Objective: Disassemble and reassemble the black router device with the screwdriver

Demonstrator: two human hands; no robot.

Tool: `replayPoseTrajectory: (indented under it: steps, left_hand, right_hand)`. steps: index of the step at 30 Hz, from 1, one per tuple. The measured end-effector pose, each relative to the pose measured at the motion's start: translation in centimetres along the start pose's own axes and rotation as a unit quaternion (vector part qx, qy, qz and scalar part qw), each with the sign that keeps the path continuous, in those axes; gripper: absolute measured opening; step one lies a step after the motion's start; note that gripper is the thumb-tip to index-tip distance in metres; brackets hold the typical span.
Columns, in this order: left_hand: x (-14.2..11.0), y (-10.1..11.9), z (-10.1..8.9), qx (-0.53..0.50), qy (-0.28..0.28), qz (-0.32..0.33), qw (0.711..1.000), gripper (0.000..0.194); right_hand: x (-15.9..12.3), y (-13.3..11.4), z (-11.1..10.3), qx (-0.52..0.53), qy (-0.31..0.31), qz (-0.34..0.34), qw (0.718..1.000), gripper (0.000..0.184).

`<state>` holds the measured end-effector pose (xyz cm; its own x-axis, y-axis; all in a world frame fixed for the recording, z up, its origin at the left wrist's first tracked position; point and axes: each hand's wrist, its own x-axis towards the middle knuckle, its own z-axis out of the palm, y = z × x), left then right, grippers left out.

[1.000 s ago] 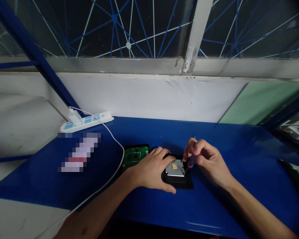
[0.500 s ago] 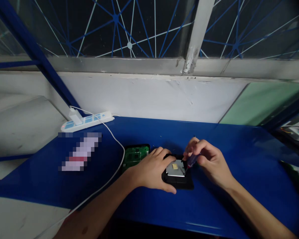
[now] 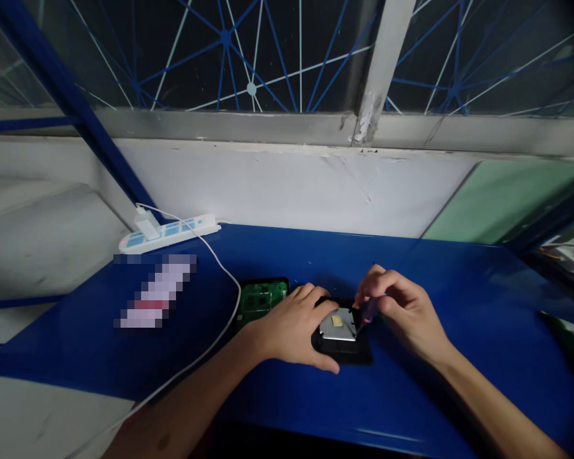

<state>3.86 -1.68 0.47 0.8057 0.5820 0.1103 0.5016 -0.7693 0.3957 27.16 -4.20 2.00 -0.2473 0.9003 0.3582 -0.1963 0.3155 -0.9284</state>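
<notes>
In the head view, my left hand (image 3: 294, 328) spans the left side of a black plastic casing (image 3: 349, 354), thumb at its near edge and fingers towards its far edge, holding it against the table. A silvery metal plate (image 3: 344, 329) with a small yellowish pad (image 3: 337, 320) lies inside the casing. My right hand (image 3: 404, 306) is closed round the dark purple handle of a screwdriver (image 3: 370, 310). Its shaft tilts down to the plate's near right corner; the exact tip contact is too small to tell. A green circuit board (image 3: 261, 299) lies to the left, partly behind my left hand.
A white power strip (image 3: 172, 234) with a plugged-in adapter (image 3: 147, 223) sits at the back left. Its white cable (image 3: 220, 262) runs forward past the circuit board and over my left forearm. A pixelated pale object (image 3: 160, 293) lies left on the blue table (image 3: 277, 248).
Both hands stay almost where they were. The screwdriver handle has turned or tilted very slightly, and the whole view has shifted a few pixels.
</notes>
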Motion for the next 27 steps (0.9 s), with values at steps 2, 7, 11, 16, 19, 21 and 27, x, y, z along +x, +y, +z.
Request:
replayPoseTrajectory:
  steps: [2, 7, 11, 16, 19, 21, 27]
  left_hand:
    - [-0.01, -0.01, 0.03, 0.000, 0.001, -0.001, 1.000, 0.087]
    - [-0.01, -0.02, 0.02, -0.008, 0.004, -0.001, 1.000, 0.085]
    - [0.04, -0.01, -0.03, -0.002, 0.002, -0.001, 1.000, 0.087]
    - [0.03, -0.08, 0.07, 0.005, -0.001, 0.000, 1.000, 0.085]
    - [-0.03, -0.09, 0.09, 0.006, 0.001, -0.002, 1.000, 0.086]
    - [-0.03, -0.06, 0.06, 0.005, 0.000, -0.002, 1.000, 0.087]
    - [0.08, 0.07, -0.12, -0.004, -0.007, -0.004, 1.000, 0.091]
  right_hand:
    - [-0.07, 0.09, 0.04, -0.006, 0.002, 0.015, 1.000, 0.017]
    - [-0.25, 0.27, 0.74, 0.029, 0.006, 0.035, 0.999, 0.023]
    - [-0.06, 0.09, 0.75, 0.060, -0.013, 0.023, 0.998, 0.032]
    - [0.11, 0.02, 0.19, 0.024, -0.008, 0.000, 1.000, 0.027]
    - [-0.02, 0.04, 0.11, -0.007, -0.001, 0.004, 1.000, 0.014]
    - [-0.12, 0.08, 0.19, -0.019, 0.011, 0.023, 0.999, 0.015]
    - [-0.07, 0.40, 0.54, 0.014, 0.046, 0.036, 0.998, 0.022]
